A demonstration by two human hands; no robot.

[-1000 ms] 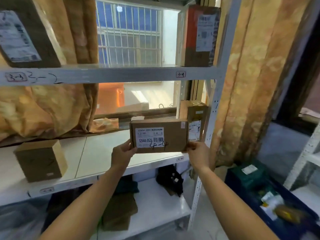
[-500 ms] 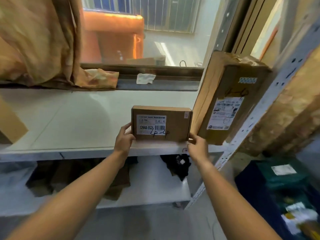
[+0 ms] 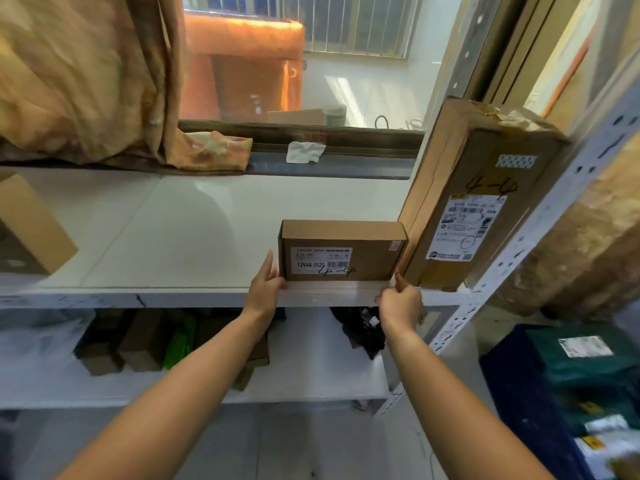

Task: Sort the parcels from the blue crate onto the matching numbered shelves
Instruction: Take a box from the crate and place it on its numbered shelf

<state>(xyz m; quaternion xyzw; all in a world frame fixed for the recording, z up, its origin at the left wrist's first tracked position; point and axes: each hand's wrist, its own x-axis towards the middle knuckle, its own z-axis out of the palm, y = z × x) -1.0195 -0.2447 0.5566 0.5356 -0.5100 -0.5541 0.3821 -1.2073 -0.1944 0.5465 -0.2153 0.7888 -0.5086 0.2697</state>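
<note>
I am standing the small parcel (image 3: 343,251), marked 4-4, on edge at the front of the shelf (image 3: 194,237), against the tall parcel (image 3: 485,202) bearing the same mark, label facing out for reading. My left hand (image 3: 265,285) is pressing its left end, fingers straight, grasping nothing. My right hand (image 3: 398,303) is sitting at its lower right corner; grip state I cannot tell.
</note>
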